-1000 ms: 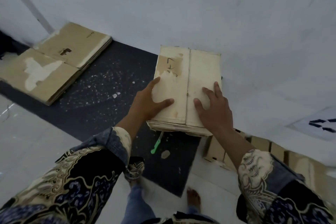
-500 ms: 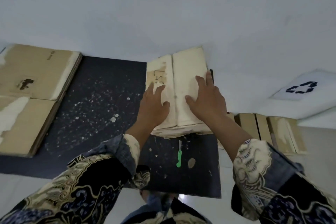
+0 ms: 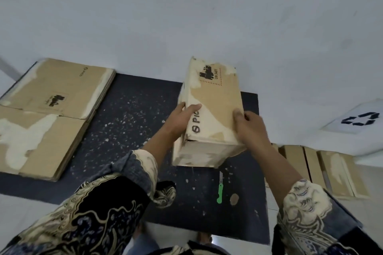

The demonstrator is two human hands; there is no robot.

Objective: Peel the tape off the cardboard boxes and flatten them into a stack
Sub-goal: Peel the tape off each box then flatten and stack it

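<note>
My left hand (image 3: pixel 179 118) and right hand (image 3: pixel 249 125) curl their fingers round the long sides of a cardboard box (image 3: pixel 213 109), matte brown with pale torn patches. I see it over the dark speckled mat (image 3: pixel 128 122) near its far right corner, long axis pointing away towards the wall (image 3: pixel 186 16).

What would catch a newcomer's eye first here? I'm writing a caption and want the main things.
First, the cardboard box at centre, held over the dark mat between the left hand and right hand, its printed face scarred with pale torn patches. Next, the flattened cardboard stack on the left. Then the green knife lying on the mat below the box.
</note>
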